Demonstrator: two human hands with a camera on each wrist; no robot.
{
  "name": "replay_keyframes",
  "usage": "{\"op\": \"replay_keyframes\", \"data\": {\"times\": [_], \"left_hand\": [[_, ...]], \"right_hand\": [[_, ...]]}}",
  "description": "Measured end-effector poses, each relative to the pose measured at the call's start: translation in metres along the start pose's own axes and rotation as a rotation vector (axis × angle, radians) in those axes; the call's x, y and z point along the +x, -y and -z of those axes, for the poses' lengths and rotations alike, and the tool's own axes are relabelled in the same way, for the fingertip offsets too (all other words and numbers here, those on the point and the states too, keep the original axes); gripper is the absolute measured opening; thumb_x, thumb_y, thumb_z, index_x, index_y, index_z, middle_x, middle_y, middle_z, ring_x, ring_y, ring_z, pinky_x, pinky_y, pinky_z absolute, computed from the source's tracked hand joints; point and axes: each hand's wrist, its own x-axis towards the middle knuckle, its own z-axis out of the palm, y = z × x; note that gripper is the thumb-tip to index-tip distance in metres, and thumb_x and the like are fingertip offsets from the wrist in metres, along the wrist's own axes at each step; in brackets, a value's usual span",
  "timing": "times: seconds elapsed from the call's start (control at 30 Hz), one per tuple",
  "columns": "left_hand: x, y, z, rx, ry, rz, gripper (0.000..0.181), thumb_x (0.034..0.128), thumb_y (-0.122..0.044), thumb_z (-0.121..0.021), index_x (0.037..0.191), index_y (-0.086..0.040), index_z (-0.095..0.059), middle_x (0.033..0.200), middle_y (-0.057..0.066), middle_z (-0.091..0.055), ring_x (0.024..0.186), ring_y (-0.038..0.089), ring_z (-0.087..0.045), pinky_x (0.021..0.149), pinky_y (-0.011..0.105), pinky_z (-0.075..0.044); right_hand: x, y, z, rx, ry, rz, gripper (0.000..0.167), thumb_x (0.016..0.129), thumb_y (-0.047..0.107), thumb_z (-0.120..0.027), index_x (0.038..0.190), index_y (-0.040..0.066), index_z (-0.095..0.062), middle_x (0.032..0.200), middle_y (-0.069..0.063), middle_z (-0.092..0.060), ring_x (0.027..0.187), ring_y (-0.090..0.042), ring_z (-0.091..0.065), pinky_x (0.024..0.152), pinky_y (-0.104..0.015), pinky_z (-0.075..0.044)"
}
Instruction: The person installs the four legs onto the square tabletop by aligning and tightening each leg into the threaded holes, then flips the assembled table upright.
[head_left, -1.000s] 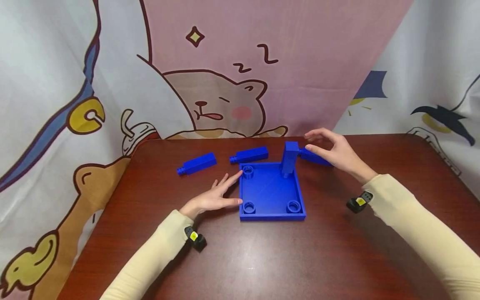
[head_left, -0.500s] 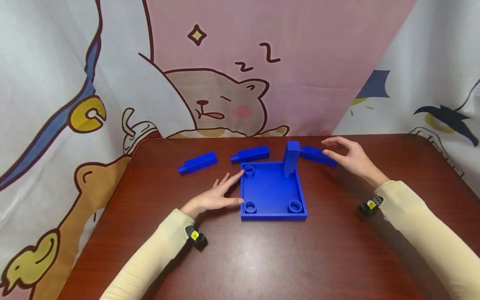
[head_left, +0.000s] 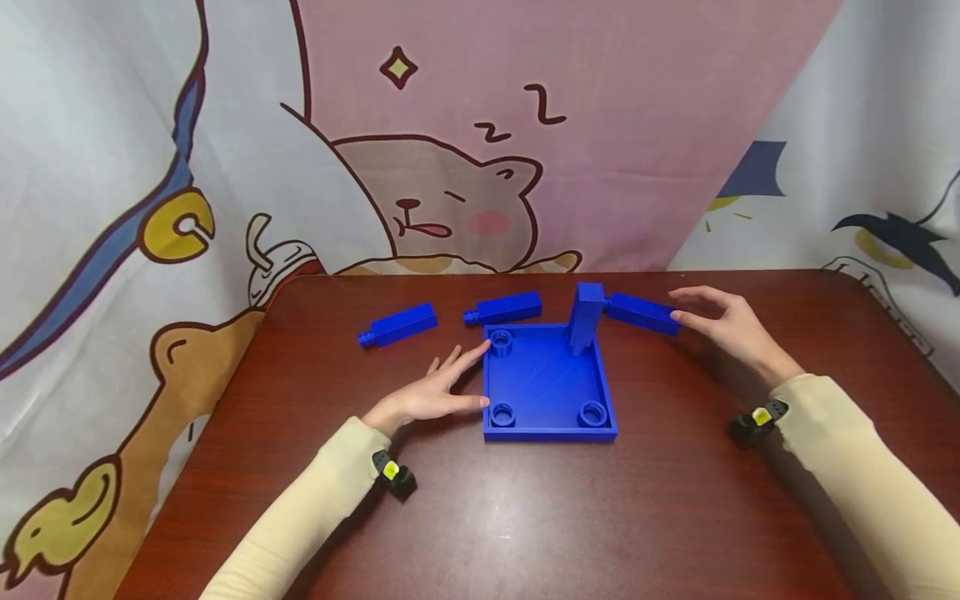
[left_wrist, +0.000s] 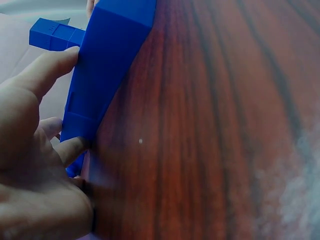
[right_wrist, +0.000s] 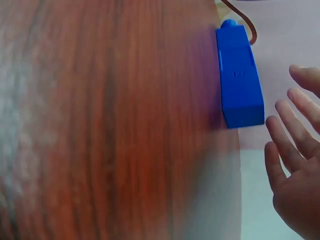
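Note:
A square blue tray-like base (head_left: 543, 379) lies on the table, with round sockets at three corners. At its back right corner a blue square post (head_left: 587, 317) stands upright. My left hand (head_left: 427, 396) rests against the base's left side, fingers spread; in the left wrist view the thumb and fingers touch the blue wall (left_wrist: 107, 65). Another blue post (head_left: 643, 313) lies on its side right of the base, its narrow threaded end towards the upright post. My right hand (head_left: 738, 329) hovers by its thick end, fingers loosely extended; the right wrist view shows a small gap between fingers and post (right_wrist: 241, 75).
Two more blue posts, one at the back left (head_left: 401, 325) and one behind the base (head_left: 504, 308), lie on the brown table (head_left: 510, 508). A printed curtain (head_left: 600, 133) hangs along the table's back edge.
My right hand has moved right and nearer, from over the lying post to its thick end. My left hand stays against the base. The head view has shifted slightly.

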Motion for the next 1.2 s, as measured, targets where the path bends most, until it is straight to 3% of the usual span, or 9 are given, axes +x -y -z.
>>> {"op": "replay_keyframes", "data": {"times": [0.17, 0.47, 0.67, 0.9, 1.2], "left_hand": [[0.000, 0.000, 0.001, 0.003, -0.001, 0.000, 0.085, 0.0934, -0.042, -0.061, 0.157, -0.029, -0.006, 0.161, -0.005, -0.008, 0.145, 0.024, 0.011, 0.111, 0.051, 0.011], [0.000, -0.001, 0.001, 0.001, -0.004, 0.002, 0.084, 0.0933, -0.041, -0.062, 0.157, -0.029, -0.007, 0.161, -0.005, -0.009, 0.145, 0.024, 0.010, 0.111, 0.050, 0.011], [-0.001, -0.002, 0.002, 0.004, 0.000, 0.002, 0.085, 0.0932, -0.041, -0.062, 0.157, -0.028, -0.007, 0.161, -0.004, -0.008, 0.145, 0.026, 0.011, 0.111, 0.051, 0.011], [-0.002, -0.002, 0.002, 0.008, -0.004, -0.004, 0.085, 0.0929, -0.041, -0.062, 0.157, -0.027, -0.007, 0.161, -0.003, -0.009, 0.145, 0.026, 0.010, 0.111, 0.052, 0.011], [-0.001, 0.000, 0.001, 0.006, -0.006, -0.016, 0.085, 0.0933, -0.040, -0.062, 0.157, -0.026, -0.008, 0.161, -0.002, -0.009, 0.145, 0.026, 0.010, 0.111, 0.054, 0.011]], "right_hand": [[-0.002, -0.008, 0.003, 0.025, 0.034, -0.063, 0.045, 0.090, 0.031, -0.070, 0.128, 0.009, -0.061, 0.126, -0.012, -0.060, 0.107, -0.007, -0.054, 0.081, -0.011, -0.038], [0.000, -0.018, -0.002, 0.025, 0.081, -0.081, 0.046, 0.088, 0.018, -0.073, 0.128, 0.001, -0.058, 0.119, -0.024, -0.061, 0.091, 0.004, -0.059, 0.074, -0.012, -0.046], [0.000, -0.016, -0.002, -0.031, 0.067, -0.063, 0.042, 0.087, 0.018, -0.073, 0.122, -0.001, -0.061, 0.113, -0.025, -0.063, 0.084, 0.002, -0.060, 0.070, -0.012, -0.046], [-0.001, -0.006, 0.001, -0.017, -0.005, -0.023, 0.035, 0.086, 0.011, -0.074, 0.117, -0.001, -0.063, 0.104, -0.018, -0.066, 0.080, 0.001, -0.060, 0.066, -0.014, -0.046], [-0.006, 0.012, 0.015, -0.019, -0.020, -0.037, 0.037, 0.088, 0.013, -0.072, 0.120, -0.001, -0.061, 0.110, -0.023, -0.062, 0.081, -0.003, -0.061, 0.064, -0.015, -0.049]]}}
